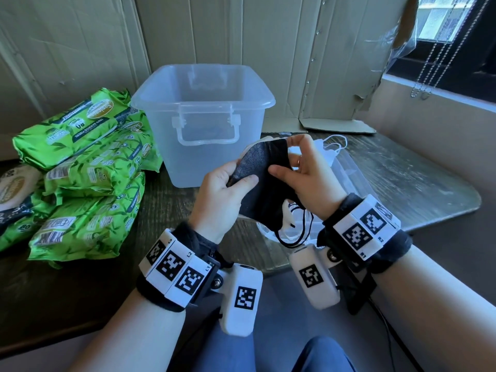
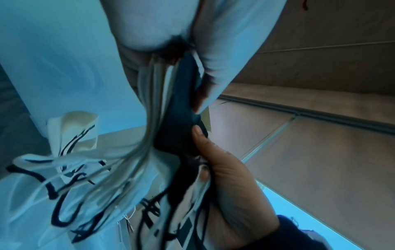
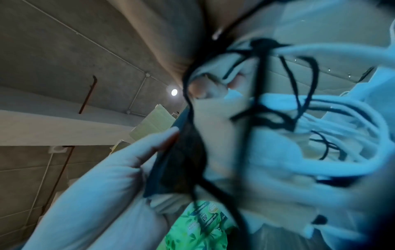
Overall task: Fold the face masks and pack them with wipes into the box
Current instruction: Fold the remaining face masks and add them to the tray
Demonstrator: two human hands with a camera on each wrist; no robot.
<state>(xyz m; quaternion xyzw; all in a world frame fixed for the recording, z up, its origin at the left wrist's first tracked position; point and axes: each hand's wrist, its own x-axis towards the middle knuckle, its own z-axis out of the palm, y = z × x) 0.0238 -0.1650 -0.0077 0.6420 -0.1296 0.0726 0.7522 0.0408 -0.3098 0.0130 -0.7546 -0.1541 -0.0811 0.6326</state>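
I hold a black face mask in the air in front of the clear plastic box. My left hand pinches its left edge between thumb and fingers. My right hand pinches its upper right edge, with white masks tucked behind the fingers. Black ear loops hang down below. The left wrist view shows the black mask edge-on beside white masks, and the right wrist view shows tangled black loops and white loops. Green wipe packs are stacked at the left.
More white masks lie on a clear lid to the right of the box. Cardboard sheets lean against the wall behind. The dark table ends in a rounded corner at the right, below a window sill.
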